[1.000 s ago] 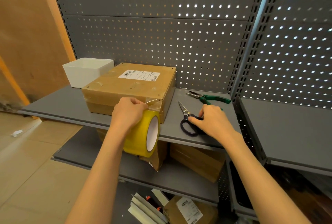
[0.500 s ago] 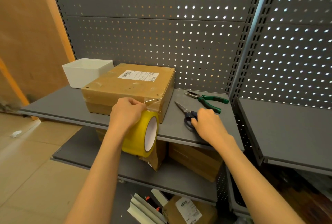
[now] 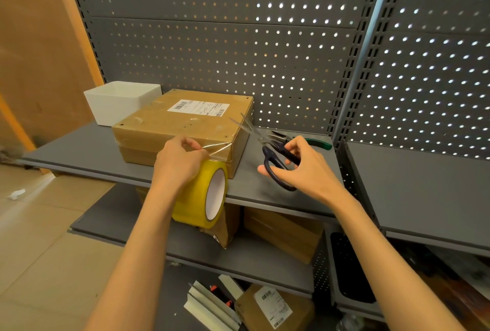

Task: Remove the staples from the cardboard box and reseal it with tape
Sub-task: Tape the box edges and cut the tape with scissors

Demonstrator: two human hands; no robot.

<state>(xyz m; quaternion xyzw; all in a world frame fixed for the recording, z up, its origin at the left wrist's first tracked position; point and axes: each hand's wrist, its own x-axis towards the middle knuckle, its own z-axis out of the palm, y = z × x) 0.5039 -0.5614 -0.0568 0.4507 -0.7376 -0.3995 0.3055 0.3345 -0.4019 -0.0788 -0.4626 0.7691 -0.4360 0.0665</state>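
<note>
Shelf (image 3: pixel 79 150): 1 box (image 3: pixel 169 129) | left hand (image 3: pixel 177 163) grips 1 tape roll (image 3: pixel 201 198) | right hand (image 3: pixel 305 169) grips 1 scissors (image 3: pixel 275 163)

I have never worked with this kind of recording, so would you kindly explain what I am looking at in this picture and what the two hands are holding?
There is no machine here: a person wears a camera on the head, which looks forward and down at their own bare hands. The left hand holds a yellow tape roll, with a clear strip stretched to the front corner of the cardboard box. The right hand grips dark-handled scissors, blades open and pointing toward that strip. The box stands on a grey shelf, with a white bin behind it to the left and green-handled pliers to the right. More boxes sit on lower shelves.
</note>
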